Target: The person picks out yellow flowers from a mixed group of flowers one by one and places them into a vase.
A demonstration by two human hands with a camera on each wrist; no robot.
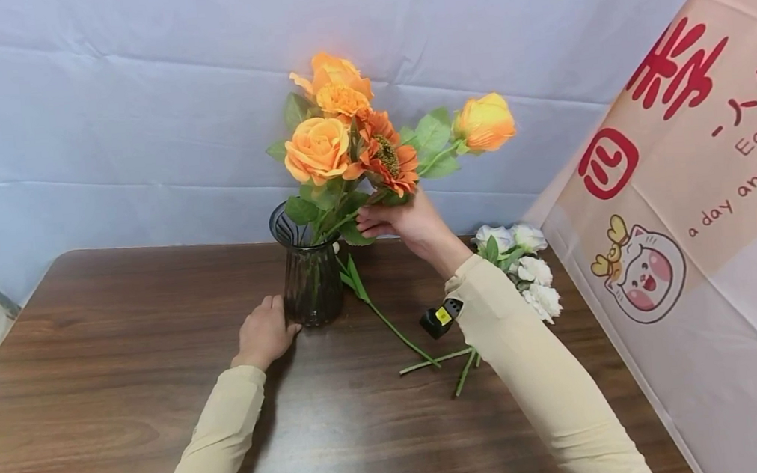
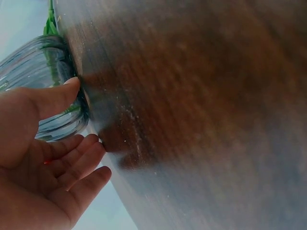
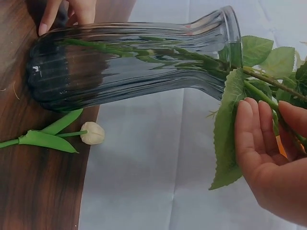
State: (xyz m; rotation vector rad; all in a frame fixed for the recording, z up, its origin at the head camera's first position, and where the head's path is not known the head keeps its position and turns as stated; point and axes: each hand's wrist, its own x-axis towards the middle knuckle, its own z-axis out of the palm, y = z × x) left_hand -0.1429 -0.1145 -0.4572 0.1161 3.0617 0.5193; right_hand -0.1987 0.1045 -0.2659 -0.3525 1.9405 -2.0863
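Observation:
A dark ribbed glass vase stands upright on the table, with several orange flowers in it, among them a rose and a sunflower. My left hand is at its base on the left; the thumb touches the glass and the fingers lie loosely bent. Beside the vase mouth, my right hand pinches a green stem between thumb and fingers. That stem slants into the vase and appears to lead up to the yellow-orange rose leaning right. A large leaf hangs by the fingertips.
A white tulip with a long green stem lies right of the vase. Several white flowers lie farther right, partly behind the right sleeve. A pale cloth wall rises behind the table; a printed banner stands at right.

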